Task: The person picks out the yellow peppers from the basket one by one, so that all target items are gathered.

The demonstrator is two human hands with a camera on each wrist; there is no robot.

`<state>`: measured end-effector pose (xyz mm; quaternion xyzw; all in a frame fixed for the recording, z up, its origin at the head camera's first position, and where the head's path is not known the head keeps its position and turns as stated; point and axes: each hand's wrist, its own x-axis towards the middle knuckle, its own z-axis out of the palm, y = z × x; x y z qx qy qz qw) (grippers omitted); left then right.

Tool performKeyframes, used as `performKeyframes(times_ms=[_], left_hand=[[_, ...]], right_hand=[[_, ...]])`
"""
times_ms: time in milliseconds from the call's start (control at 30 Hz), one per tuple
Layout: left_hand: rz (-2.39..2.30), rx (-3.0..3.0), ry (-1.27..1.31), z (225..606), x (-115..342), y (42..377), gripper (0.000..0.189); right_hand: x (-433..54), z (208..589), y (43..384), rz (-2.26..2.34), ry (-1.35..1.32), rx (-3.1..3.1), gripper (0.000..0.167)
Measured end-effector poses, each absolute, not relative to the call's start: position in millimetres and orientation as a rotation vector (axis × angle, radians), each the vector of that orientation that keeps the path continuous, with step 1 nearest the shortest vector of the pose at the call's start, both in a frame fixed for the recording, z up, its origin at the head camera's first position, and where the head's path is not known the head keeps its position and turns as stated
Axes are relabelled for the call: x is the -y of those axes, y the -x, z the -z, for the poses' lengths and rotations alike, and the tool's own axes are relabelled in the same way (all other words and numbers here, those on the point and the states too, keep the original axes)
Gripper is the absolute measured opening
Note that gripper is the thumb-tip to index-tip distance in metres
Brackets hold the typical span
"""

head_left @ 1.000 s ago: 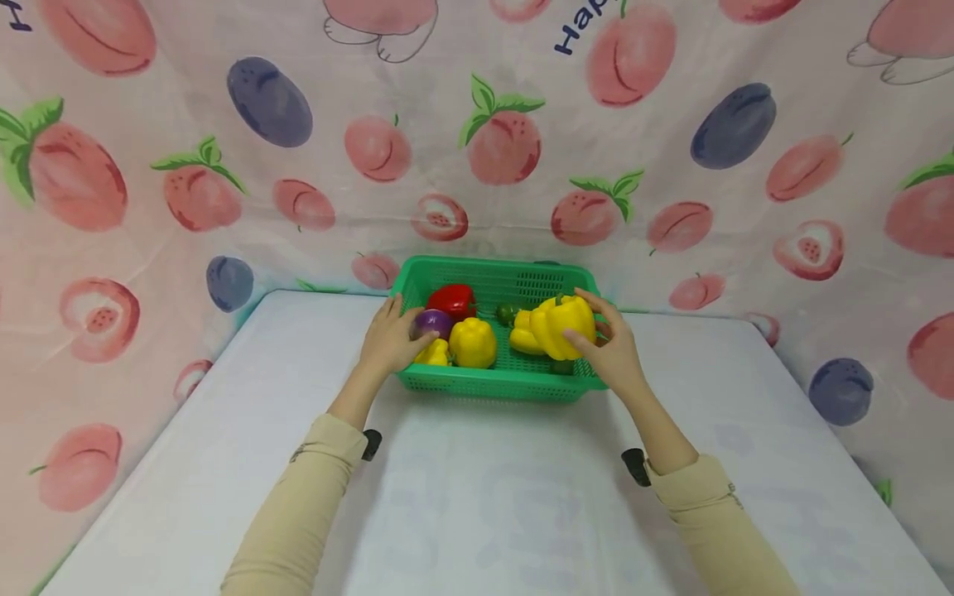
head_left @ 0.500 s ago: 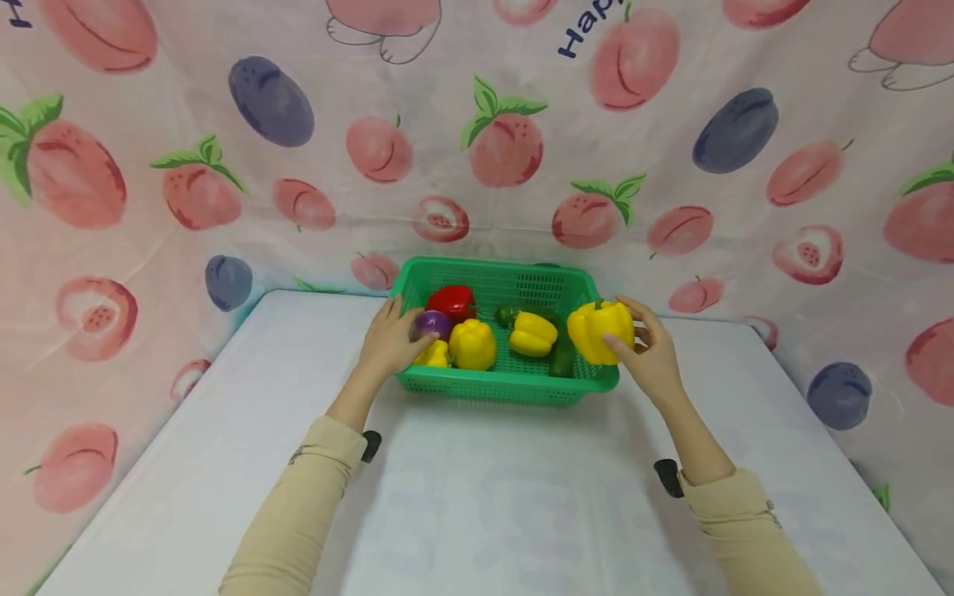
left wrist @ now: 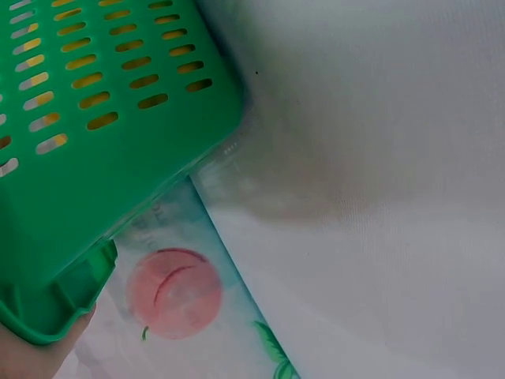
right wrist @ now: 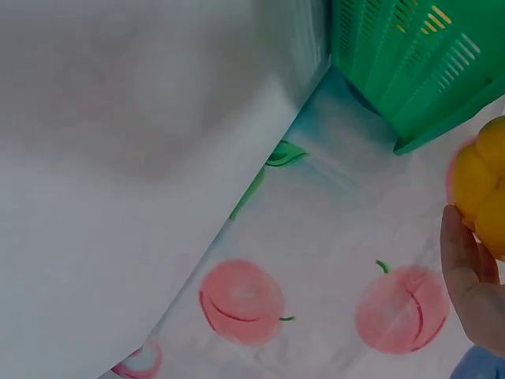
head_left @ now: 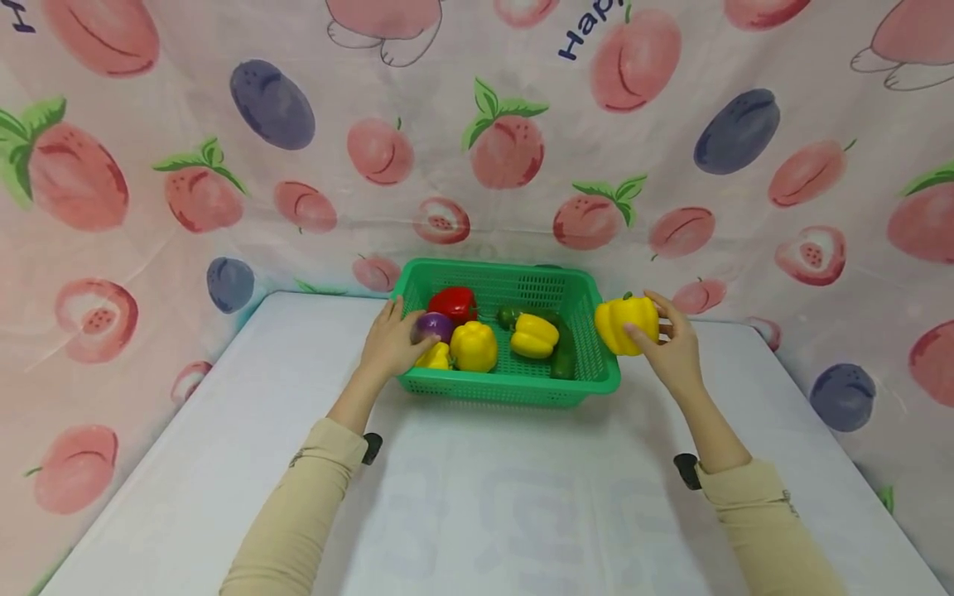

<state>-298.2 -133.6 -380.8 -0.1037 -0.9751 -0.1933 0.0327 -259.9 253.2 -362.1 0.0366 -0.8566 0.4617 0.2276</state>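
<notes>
My right hand (head_left: pixel 674 348) holds a yellow bell pepper (head_left: pixel 628 324) just past the right end of the green plastic basket (head_left: pixel 507 392). In the right wrist view that bell pepper (right wrist: pixel 481 189) sits against the fingers, partly cut off by the frame. At the basket's left end, my left hand (head_left: pixel 391 341) grips the rim, thumb on the inner side close to a purple eggplant (head_left: pixel 436 325). Also inside the basket are a red bell pepper (head_left: pixel 453 305), a yellow bell pepper (head_left: pixel 474 346) with a smaller yellow one (head_left: pixel 436 357) beside it, and another yellow bell pepper (head_left: pixel 533 336).
Dark green cucumber-like vegetables (head_left: pixel 564 356) lie along the basket's right side. The basket stands at the back of a white-covered table (head_left: pixel 507 497). Behind it hangs a fruit-printed cloth (head_left: pixel 462 124).
My right hand has carried the yellow bell pepper rightward, from over the basket to beyond its right end, uncovering the pepper and green vegetables below. My left hand has stayed at the rim.
</notes>
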Motion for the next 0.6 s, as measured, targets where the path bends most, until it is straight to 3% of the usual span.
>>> performKeyframes(times_ms=[600], left_hand=[[0.605, 3.015, 0.299, 381, 134, 297, 0.062]], right_hand=[[-261, 367, 284, -1.263, 0.061, 2.395, 0.059]])
